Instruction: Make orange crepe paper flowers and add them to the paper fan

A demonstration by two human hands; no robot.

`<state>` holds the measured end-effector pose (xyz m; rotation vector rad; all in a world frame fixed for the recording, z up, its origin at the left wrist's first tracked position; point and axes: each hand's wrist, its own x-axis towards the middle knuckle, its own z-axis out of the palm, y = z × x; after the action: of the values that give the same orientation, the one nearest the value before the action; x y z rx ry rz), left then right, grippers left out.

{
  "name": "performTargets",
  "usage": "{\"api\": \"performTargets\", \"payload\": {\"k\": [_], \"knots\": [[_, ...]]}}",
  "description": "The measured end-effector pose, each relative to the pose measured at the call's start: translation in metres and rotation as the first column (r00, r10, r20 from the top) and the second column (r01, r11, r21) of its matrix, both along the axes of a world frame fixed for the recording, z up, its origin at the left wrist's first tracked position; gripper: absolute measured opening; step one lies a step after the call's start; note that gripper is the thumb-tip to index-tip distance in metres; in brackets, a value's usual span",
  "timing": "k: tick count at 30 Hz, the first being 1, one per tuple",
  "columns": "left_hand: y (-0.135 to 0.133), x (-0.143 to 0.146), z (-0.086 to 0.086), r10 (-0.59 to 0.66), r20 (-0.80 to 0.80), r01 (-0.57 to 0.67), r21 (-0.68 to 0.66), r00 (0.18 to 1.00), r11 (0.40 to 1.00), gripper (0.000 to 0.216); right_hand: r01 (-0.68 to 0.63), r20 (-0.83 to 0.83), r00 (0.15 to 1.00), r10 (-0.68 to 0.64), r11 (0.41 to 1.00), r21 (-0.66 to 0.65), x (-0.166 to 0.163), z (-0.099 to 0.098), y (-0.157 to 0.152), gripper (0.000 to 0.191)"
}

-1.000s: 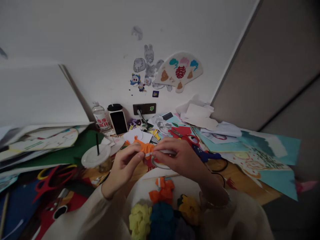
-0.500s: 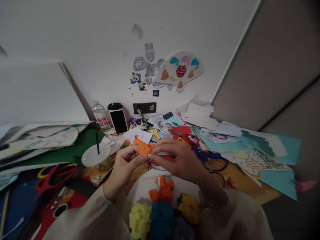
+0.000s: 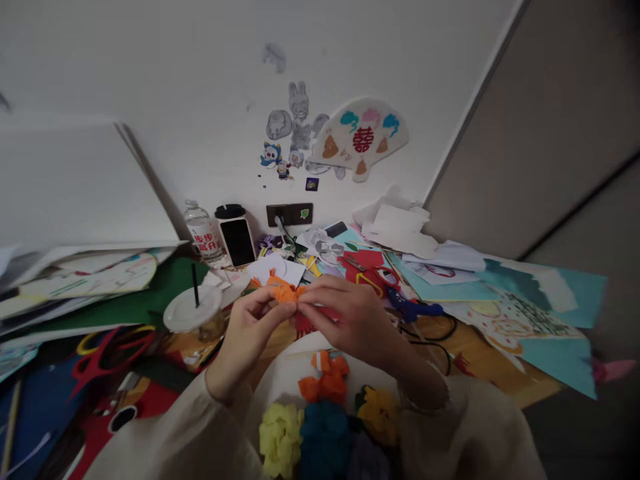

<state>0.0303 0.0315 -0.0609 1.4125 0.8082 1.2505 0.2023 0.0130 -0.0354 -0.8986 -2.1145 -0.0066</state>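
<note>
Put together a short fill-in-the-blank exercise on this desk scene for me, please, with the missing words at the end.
The left hand and right hand hold a crinkled piece coloured ____.
The straw in the lidded cup is ____.
The large decoration on the wall is shaped like a ____.
The large characters on the bottle are printed in ____.

Missing words: orange; black; fan; red.

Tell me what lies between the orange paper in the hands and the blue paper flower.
In the head view: a red piece partly hidden by the right hand, part of a white surface, then a second orange piece.
</note>
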Motion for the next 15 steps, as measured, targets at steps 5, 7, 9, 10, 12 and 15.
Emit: {"api": "performTargets", "payload": {"k": [5, 7, 9, 10, 12, 15], "knots": [[-0.005, 0.006, 0.003, -0.111, 0.379, 0.209, -0.231, 0.919, 0.95, 0.015, -0.006, -0.034, 0.999, 0.013, 0.982, 0.191, -0.008, -0.005, -0.001, 0.014], [-0.006, 0.006, 0.007, -0.058, 0.452, 0.22, -0.314, 0.89, 0.923, 0.013, -0.018, -0.063, 0.997, 0.033, 0.974, 0.226, -0.009, -0.006, -0.001, 0.013], [-0.005, 0.005, 0.009, -0.035, 0.469, 0.212, -0.33, 0.883, 0.92, 0.013, -0.033, -0.131, 0.989, 0.064, 0.973, 0.226, -0.009, -0.004, -0.002, 0.012], [-0.004, 0.004, 0.01, -0.049, 0.453, 0.212, -0.318, 0.89, 0.924, 0.014, -0.037, -0.166, 0.983, 0.075, 0.974, 0.222, -0.009, -0.002, -0.003, 0.012], [-0.001, 0.001, 0.01, -0.126, 0.379, 0.247, -0.291, 0.917, 0.924, 0.018, -0.032, -0.211, 0.975, 0.077, 0.977, 0.209, -0.007, 0.002, -0.004, 0.012], [0.003, 0.0, 0.009, -0.274, 0.213, 0.327, -0.278, 0.938, 0.903, 0.021, 0.039, -0.243, 0.97, 0.008, 0.981, 0.189, 0.001, 0.009, -0.004, 0.011]]}}
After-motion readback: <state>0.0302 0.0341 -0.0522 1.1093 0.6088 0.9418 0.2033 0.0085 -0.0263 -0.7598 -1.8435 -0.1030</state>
